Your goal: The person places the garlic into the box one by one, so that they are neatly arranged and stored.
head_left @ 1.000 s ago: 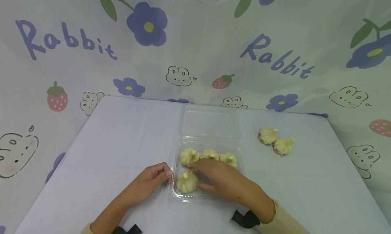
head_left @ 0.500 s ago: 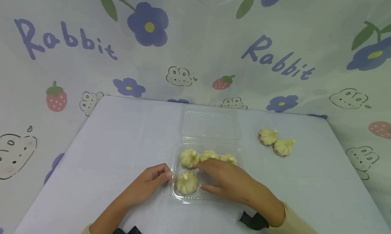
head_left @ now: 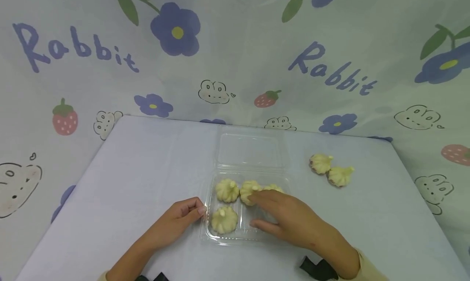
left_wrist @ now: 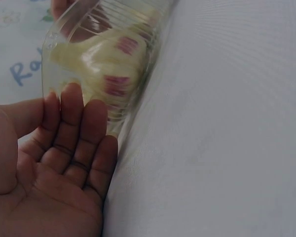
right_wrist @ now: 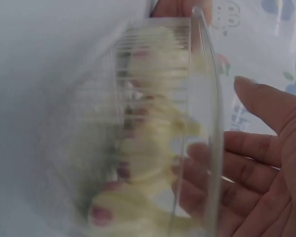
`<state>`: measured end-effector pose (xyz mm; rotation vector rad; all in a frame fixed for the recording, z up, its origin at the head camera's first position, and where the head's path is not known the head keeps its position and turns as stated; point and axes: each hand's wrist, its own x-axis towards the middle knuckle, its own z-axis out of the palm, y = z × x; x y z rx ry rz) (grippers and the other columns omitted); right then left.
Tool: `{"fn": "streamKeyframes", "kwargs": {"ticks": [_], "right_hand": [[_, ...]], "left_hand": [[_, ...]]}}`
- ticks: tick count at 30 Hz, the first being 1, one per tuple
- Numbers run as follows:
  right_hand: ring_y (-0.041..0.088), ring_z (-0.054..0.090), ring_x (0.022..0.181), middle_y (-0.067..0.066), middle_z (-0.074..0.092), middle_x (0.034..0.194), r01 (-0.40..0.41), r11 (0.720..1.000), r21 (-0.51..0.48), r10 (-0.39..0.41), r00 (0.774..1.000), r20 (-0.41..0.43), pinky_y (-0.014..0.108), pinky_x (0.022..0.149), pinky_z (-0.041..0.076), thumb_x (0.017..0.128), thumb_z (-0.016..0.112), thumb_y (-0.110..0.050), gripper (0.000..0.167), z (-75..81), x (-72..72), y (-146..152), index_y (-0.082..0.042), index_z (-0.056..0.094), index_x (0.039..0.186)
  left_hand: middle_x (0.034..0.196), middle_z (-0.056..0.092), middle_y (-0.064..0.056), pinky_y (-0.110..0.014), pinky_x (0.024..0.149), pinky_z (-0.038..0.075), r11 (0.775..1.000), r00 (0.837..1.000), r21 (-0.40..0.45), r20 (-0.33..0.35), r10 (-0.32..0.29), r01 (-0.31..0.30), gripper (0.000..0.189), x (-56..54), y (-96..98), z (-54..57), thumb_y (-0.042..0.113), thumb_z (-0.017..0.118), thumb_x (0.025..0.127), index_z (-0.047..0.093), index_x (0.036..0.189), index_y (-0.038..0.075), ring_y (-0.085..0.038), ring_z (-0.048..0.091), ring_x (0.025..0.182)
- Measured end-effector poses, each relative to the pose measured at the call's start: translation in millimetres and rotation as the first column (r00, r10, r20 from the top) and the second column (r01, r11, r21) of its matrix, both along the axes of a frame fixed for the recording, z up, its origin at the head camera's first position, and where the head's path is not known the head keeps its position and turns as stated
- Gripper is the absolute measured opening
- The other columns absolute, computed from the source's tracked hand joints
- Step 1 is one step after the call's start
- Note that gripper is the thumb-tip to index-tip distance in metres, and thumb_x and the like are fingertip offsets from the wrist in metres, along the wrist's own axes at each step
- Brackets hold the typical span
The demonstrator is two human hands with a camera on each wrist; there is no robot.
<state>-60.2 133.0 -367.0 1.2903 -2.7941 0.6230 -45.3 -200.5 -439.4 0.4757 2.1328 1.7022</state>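
Observation:
In the head view a clear plastic clamshell box (head_left: 224, 237) lies with its lid (head_left: 253, 150) folded back. Inside it, a garlic bulb (head_left: 227, 190) at the back left, a middle bulb (head_left: 249, 191) and a partly covered right bulb (head_left: 273, 187) form the back row. Another bulb (head_left: 224, 220) sits at the front left. My left hand (head_left: 180, 215) pinches the box's left rim between thumb and fingers; in the left wrist view its fingertips (left_wrist: 93, 116) lie along the wall. My right hand (head_left: 290, 220) is over the box's right part, fingers extended and thumb apart, gripping nothing.
Two more garlic bulbs lie on the white table (head_left: 154, 162) to the right of the box, a rear one (head_left: 320, 163) and a front one (head_left: 340, 176). A patterned curtain (head_left: 235, 48) rises behind the table.
My right hand has drawn away to the right from the front-left garlic bulb, uncovering more of the middle back bulb. My left hand stays at the box's left rim.

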Motion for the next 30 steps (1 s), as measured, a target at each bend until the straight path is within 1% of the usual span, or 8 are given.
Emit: {"fn": "streamKeyframes", "kwargs": {"ticks": [5,10,12,18,22,26,30], "right_hand": [[0.019,0.063,0.125,0.000,0.067,0.134,0.041,0.999,-0.016,-0.041,0.999,-0.008,0.041,0.099,0.054,0.098,0.072,-0.047,0.056,2.0,3.5,14.6,-0.009,0.065,0.138],[0.019,0.064,0.125,-0.002,0.068,0.132,0.099,0.995,-0.013,-0.099,0.995,-0.013,0.042,0.098,0.054,0.095,0.076,-0.047,0.055,3.4,7.3,27.8,-0.010,0.068,0.134],[0.020,0.064,0.125,-0.002,0.069,0.132,0.122,0.993,-0.001,-0.122,0.992,-0.014,0.042,0.098,0.054,0.095,0.077,-0.046,0.055,4.4,8.9,32.5,-0.010,0.068,0.135],[0.019,0.066,0.122,-0.002,0.069,0.131,0.182,0.982,0.041,-0.181,0.983,-0.020,0.042,0.095,0.056,0.094,0.078,-0.046,0.054,8.1,13.6,45.4,-0.013,0.068,0.136],[0.016,0.066,0.119,-0.004,0.069,0.130,0.195,0.980,0.027,-0.194,0.980,-0.054,0.041,0.092,0.057,0.093,0.080,-0.043,0.052,9.7,15.4,54.2,-0.014,0.068,0.135],[0.016,0.067,0.118,-0.006,0.069,0.130,0.200,0.980,0.002,-0.199,0.975,-0.096,0.040,0.090,0.058,0.090,0.084,-0.038,0.053,12.3,16.8,63.7,-0.014,0.068,0.135],[0.016,0.067,0.117,-0.006,0.069,0.129,0.222,0.975,-0.004,-0.221,0.966,-0.132,0.041,0.088,0.058,0.087,0.087,-0.033,0.054,16.1,18.8,73.7,-0.016,0.067,0.135]], "left_hand": [[0.090,0.060,-0.012,-0.030,0.078,0.045,1.000,1.000,-0.004,0.016,0.007,-0.007,0.022,0.5,-0.1,-2.6,0.025,0.054,0.111,0.065,0.096,0.012,-0.020,0.053,0.087],[0.091,0.061,-0.012,-0.030,0.078,0.045,1.000,1.000,-0.019,0.020,0.013,-0.012,0.023,0.9,-0.1,-3.9,0.027,0.054,0.111,0.065,0.096,0.014,-0.020,0.054,0.088],[0.090,0.061,-0.011,-0.030,0.079,0.045,1.000,1.000,-0.022,0.025,0.018,-0.017,0.023,1.0,-0.1,-3.4,0.027,0.054,0.111,0.066,0.096,0.014,-0.019,0.054,0.087],[0.090,0.060,-0.009,-0.029,0.078,0.044,1.000,1.000,-0.008,0.002,0.014,-0.014,0.022,0.8,0.3,-0.4,0.024,0.054,0.111,0.066,0.096,0.012,-0.017,0.053,0.087],[0.090,0.060,-0.008,-0.029,0.077,0.044,1.000,1.000,0.000,-0.006,0.015,-0.015,0.022,1.1,0.6,0.8,0.024,0.055,0.111,0.066,0.096,0.012,-0.016,0.053,0.087],[0.090,0.060,-0.009,-0.028,0.078,0.044,1.000,1.000,-0.004,-0.011,0.014,-0.014,0.022,1.2,-0.1,-0.3,0.023,0.054,0.111,0.066,0.096,0.012,-0.016,0.053,0.088],[0.090,0.061,-0.010,-0.029,0.078,0.043,1.000,1.000,-0.016,0.005,0.019,-0.019,0.022,0.9,-0.5,-2.5,0.026,0.055,0.111,0.066,0.096,0.014,-0.015,0.053,0.088]]}}
